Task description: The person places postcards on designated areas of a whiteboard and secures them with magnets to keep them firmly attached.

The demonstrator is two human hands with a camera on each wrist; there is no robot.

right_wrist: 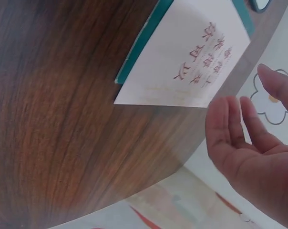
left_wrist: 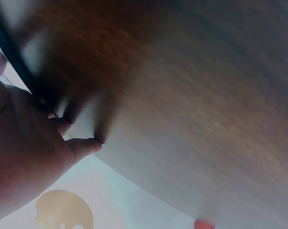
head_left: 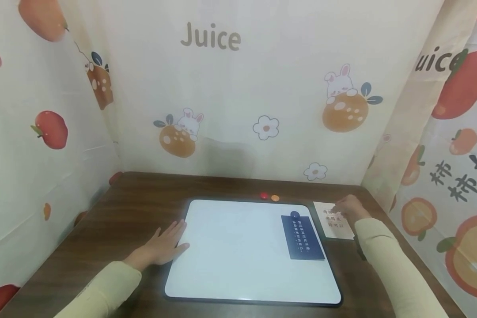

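Observation:
Spread flat, my left hand (head_left: 163,245) rests at the left edge of a whiteboard (head_left: 230,251), its fingertips by the dark rim. My right hand (head_left: 350,208) hovers over the far right part of a white card (head_left: 329,223) with printed characters. In the right wrist view, its fingers (right_wrist: 218,129) are slightly bent, the thumb stands apart, and nothing is between them. Beneath the white card a teal card (right_wrist: 143,47) shows along the edge. On the whiteboard's right side lies a dark blue card (head_left: 302,245) with white characters, a dark blue round magnet (head_left: 295,215) at its top.
Behind the whiteboard, a red round piece (head_left: 264,195) and an orange round piece (head_left: 275,198) lie on the brown wooden table (head_left: 151,194). Fruit-printed curtains (head_left: 238,88) enclose the table at the back and both sides.

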